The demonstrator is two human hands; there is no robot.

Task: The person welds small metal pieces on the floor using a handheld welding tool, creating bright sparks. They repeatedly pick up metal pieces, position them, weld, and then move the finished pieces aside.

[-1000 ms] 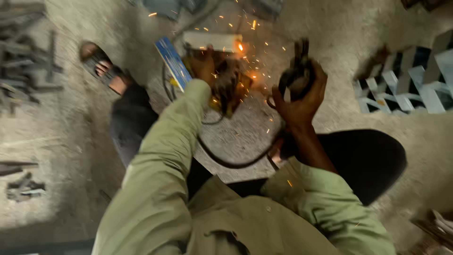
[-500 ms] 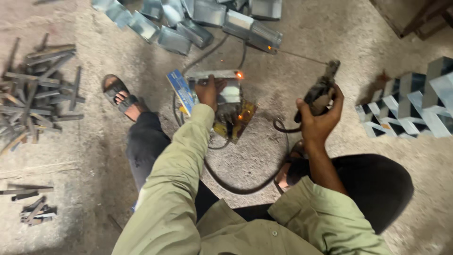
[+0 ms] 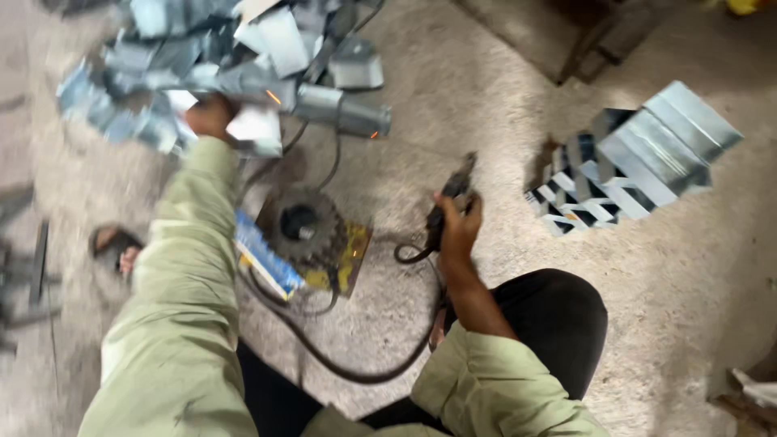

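Concrete floor (image 3: pixel 502 97): our left hand (image 3: pixel 212 116) grips a folded grey sheet-metal piece (image 3: pixel 257 129) in the pile; right hand (image 3: pixel 458 229) clasps the black welding holder (image 3: pixel 450 201); welding not underway.

Left hand (image 3: pixel 212 116) extended forward, fingers on a pale cut piece of galvanised sheet metal (image 3: pixel 257 128) at the near edge of a heap of similar grey metal offcuts (image 3: pixel 202 57). Right hand (image 3: pixel 460 228) closed around a dark welding electrode holder (image 3: pixel 450 202), black cable (image 3: pixel 348 364) looping back from it. Between the hands, nearer the body: toothed steel gear (image 3: pixel 303 225) on a yellow plate (image 3: pixel 350 257). Beyond the right hand: stacked galvanised channel sections (image 3: pixel 639 162).
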